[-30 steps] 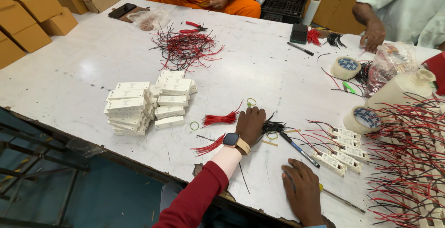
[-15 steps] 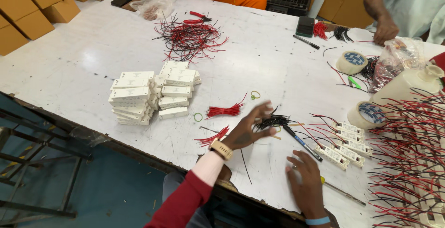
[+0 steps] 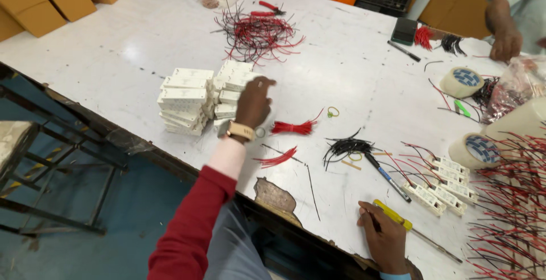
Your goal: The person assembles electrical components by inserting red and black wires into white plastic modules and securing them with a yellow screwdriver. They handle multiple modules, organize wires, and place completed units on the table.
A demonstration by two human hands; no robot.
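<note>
At the table's near edge, left hand (image 3: 253, 102) reaches over the stacked white modules (image 3: 202, 98), fingers (image 3: 263, 84) loosely spread and touching the top of the pile at its 3 o'clock side, nothing yet gripped. Right hand (image 3: 387, 240) lies curled beside the yellow-handled screwdriver (image 3: 398, 218), touching its handle end; whether it grips is unclear. Four wired modules (image 3: 441, 186) lie at 3 o'clock, finished by appearance; the stack, judged unwired, remains
</note>
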